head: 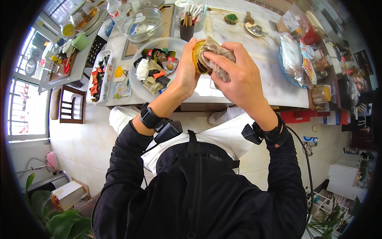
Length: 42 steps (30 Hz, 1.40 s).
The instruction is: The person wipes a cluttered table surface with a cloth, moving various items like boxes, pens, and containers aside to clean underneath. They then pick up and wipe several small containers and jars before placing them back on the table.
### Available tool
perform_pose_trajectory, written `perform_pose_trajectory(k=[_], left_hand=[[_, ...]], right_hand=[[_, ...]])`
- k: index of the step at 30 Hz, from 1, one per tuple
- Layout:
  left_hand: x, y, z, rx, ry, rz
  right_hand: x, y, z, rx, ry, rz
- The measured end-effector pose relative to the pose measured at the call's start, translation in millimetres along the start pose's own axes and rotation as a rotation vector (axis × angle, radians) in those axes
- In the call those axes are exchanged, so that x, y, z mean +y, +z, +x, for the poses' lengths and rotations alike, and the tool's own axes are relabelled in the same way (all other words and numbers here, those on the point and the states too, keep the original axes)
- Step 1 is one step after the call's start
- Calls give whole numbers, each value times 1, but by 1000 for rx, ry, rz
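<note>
Above the front part of a marble-topped table (268, 86), my left hand (186, 71) grips a round amber-yellow container (196, 56) by its side. My right hand (238, 74) holds a brown-grey cloth (222, 58) pressed against the face of that container. The cloth covers most of the face, so I cannot tell whether it is a lid or an opening. Just left of my left hand sits a clear plastic bowl (135, 85). Inside it are a roll of white string (142, 70), packets and small wrapped items.
A white basket of wrapped packets (112, 68) stands at the table's left edge. Behind the bowl are a lidded glass pot (143, 30) and a dark pen holder (187, 32). Farther right lie a metal dish (255, 30) and a blue basket of plastic bags (286, 71).
</note>
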<state>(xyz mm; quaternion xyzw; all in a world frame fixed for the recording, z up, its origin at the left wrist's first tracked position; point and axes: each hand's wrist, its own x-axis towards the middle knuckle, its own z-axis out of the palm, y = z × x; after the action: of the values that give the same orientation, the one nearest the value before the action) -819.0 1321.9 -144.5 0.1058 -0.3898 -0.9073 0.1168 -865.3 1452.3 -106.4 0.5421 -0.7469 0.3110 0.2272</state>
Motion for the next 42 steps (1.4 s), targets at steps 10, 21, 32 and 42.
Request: perform_pose_trajectory(k=[10, 21, 32, 42], left_hand=[[1, -1, 0, -32, 168, 165], [-2, -6, 0, 54, 361, 166], [2, -14, 5, 61, 452, 125], [1, -13, 7, -1, 373, 96]], right_hand=[[9, -1, 2, -16, 85, -36], [7, 3, -8, -105, 260, 91], [-7, 8, -11, -266, 294, 299], [-2, 8, -12, -323, 295, 457]])
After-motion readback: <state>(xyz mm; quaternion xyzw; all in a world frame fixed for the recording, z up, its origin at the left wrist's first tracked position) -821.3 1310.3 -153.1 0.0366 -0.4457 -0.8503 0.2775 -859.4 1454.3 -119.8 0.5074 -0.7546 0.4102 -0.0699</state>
